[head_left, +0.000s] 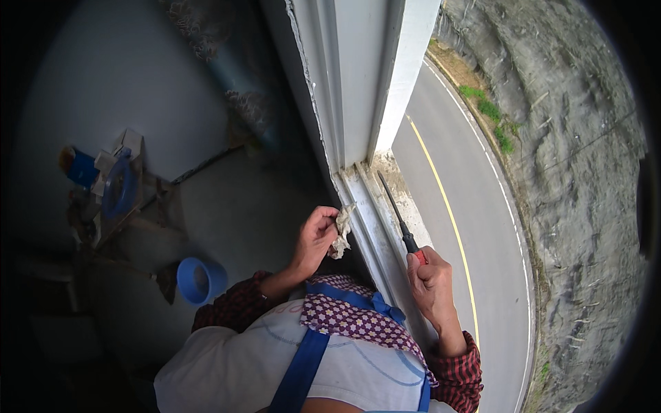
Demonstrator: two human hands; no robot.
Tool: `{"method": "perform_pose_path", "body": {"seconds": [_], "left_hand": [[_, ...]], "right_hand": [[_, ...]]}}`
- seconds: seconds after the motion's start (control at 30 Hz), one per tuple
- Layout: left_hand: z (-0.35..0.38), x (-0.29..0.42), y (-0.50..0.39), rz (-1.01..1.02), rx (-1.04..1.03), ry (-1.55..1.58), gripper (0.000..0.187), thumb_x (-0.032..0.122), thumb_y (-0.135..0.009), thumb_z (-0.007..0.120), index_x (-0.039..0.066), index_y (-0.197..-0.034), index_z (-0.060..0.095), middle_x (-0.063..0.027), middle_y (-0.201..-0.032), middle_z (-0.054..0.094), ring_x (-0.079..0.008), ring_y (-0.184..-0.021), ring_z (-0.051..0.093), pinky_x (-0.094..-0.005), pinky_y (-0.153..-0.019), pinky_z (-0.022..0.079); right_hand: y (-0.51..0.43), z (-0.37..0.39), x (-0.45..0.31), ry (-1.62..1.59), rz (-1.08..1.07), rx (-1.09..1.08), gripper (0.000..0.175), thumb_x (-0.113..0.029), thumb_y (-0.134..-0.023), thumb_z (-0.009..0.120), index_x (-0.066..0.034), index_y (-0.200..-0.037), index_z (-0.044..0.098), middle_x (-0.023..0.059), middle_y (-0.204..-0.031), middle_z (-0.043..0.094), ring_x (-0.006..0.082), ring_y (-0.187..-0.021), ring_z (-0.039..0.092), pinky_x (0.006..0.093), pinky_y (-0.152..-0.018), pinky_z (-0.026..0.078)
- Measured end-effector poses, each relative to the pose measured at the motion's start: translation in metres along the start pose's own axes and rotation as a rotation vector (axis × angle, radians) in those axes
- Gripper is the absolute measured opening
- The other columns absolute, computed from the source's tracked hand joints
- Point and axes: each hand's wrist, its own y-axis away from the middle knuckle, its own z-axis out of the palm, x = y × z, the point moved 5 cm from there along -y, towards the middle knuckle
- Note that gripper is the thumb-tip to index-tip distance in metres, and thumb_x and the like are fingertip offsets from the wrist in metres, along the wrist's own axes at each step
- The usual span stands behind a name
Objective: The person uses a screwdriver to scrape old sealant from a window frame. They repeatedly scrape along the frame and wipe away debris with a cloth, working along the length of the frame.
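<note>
Crumpled off-white paper or cloth (343,232) is pinched in my left hand (313,242), at the inner edge of the window sill. My right hand (433,279) grips a screwdriver (396,209) by its red and black handle. The dark shaft points up and away, over the outer side of the sliding window track (369,217). Whether the tip touches the sill cannot be told. The track's grooves run between my two hands and bear dirt at the far end, near the white window frame (356,77).
Beyond the outer ledge (413,199), a road (465,196) lies below beside a grey rock slope (578,206). Indoors, a blue bucket (201,280) stands on the floor. Further back, a blue basin (120,188) and boxes (129,140) rest on a wooden stand (116,227).
</note>
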Motion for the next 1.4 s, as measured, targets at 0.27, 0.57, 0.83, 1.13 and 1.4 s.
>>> {"method": "perform_pose_path", "body": {"seconds": [0.27, 0.57, 0.83, 1.13, 1.4], "left_hand": [[0.000, 0.002, 0.000, -0.002, 0.025, 0.018, 0.016, 0.001, -0.097, 0.051, 0.004, -0.113, 0.052, -0.0014, -0.082, 0.060, -0.0049, -0.065, 0.056, -0.0201, -0.053, 0.044], [0.001, 0.009, 0.002, -0.019, 0.045, -0.028, 0.017, 0.000, -0.097, 0.052, 0.003, -0.114, 0.052, -0.0014, -0.083, 0.061, -0.0051, -0.066, 0.056, -0.0199, -0.053, 0.044], [0.002, 0.014, 0.003, -0.015, 0.045, -0.041, 0.020, -0.003, -0.095, 0.050, 0.004, -0.114, 0.052, -0.0013, -0.086, 0.061, -0.0049, -0.068, 0.056, -0.0192, -0.054, 0.043], [0.002, 0.013, 0.002, -0.001, 0.044, -0.055, 0.021, -0.005, -0.094, 0.048, 0.003, -0.113, 0.051, -0.0008, -0.086, 0.061, -0.0048, -0.067, 0.055, -0.0192, -0.053, 0.043], [0.007, 0.022, 0.002, -0.016, 0.048, -0.090, 0.020, -0.005, -0.094, 0.047, 0.003, -0.112, 0.050, -0.0020, -0.089, 0.062, -0.0048, -0.067, 0.056, -0.0189, -0.054, 0.043]], "right_hand": [[-0.028, 0.014, -0.002, -0.007, -0.058, -0.206, 0.029, -0.011, -0.092, 0.061, 0.0041, -0.067, 0.063, 0.0221, -0.072, 0.058, 0.0381, -0.061, 0.059, 0.0437, -0.058, 0.048], [-0.031, 0.016, 0.000, -0.094, -0.025, -0.202, 0.029, -0.012, -0.093, 0.059, 0.0044, -0.070, 0.065, 0.0227, -0.075, 0.061, 0.0388, -0.065, 0.060, 0.0430, -0.063, 0.050], [-0.043, 0.013, -0.001, -0.212, -0.055, -0.165, 0.032, -0.011, -0.095, 0.059, 0.0078, -0.069, 0.059, 0.0184, -0.073, 0.059, 0.0322, -0.057, 0.052, 0.0401, -0.055, 0.043], [-0.034, 0.007, -0.002, -0.079, -0.030, -0.226, 0.027, -0.012, -0.091, 0.058, 0.0041, -0.070, 0.065, 0.0227, -0.074, 0.061, 0.0390, -0.067, 0.061, 0.0441, -0.063, 0.050], [-0.048, 0.005, 0.009, -0.077, -0.170, -0.190, 0.027, -0.011, -0.089, 0.058, 0.0038, -0.066, 0.062, 0.0213, -0.074, 0.059, 0.0383, -0.067, 0.060, 0.0449, -0.062, 0.050]]}}
